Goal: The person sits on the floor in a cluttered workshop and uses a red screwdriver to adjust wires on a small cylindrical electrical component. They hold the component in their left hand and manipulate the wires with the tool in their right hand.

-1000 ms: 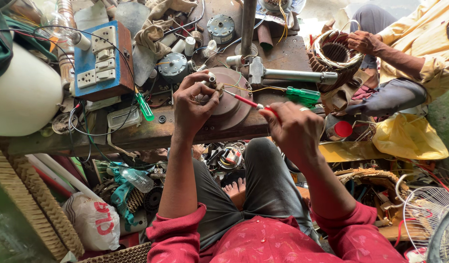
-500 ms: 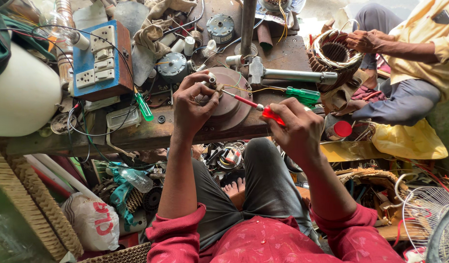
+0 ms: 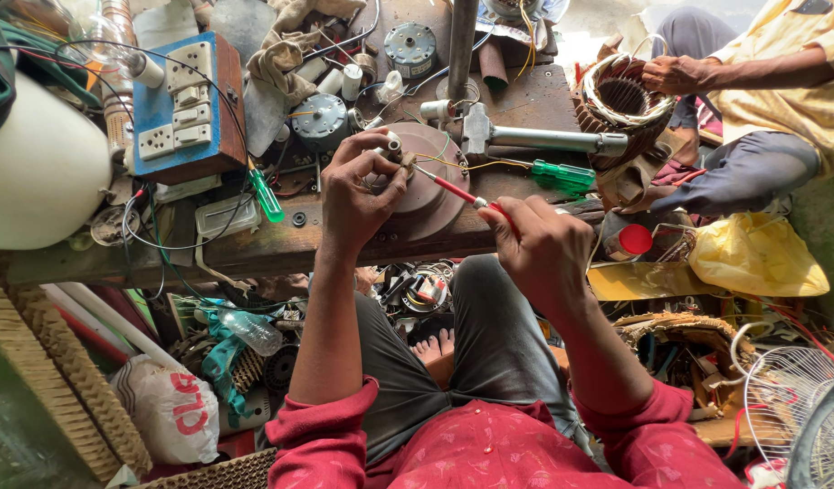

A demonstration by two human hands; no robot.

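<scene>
Head view, left hand [image 3: 358,195] pinching small metal part [image 3: 394,145], right hand [image 3: 543,249] gripping red screwdriver [image 3: 457,192]

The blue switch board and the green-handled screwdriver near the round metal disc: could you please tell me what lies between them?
In the head view, a small round grey motor and tangled wires lie between the blue switch board and the disc; a second green screwdriver lies beside the board.

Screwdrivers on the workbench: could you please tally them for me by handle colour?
Red handle: 1, the red screwdriver held in the right hand, its tip at the part pinched by the left hand.
Green handle: 2, the large green screwdriver and the small green screwdriver.
Total: 3
</scene>
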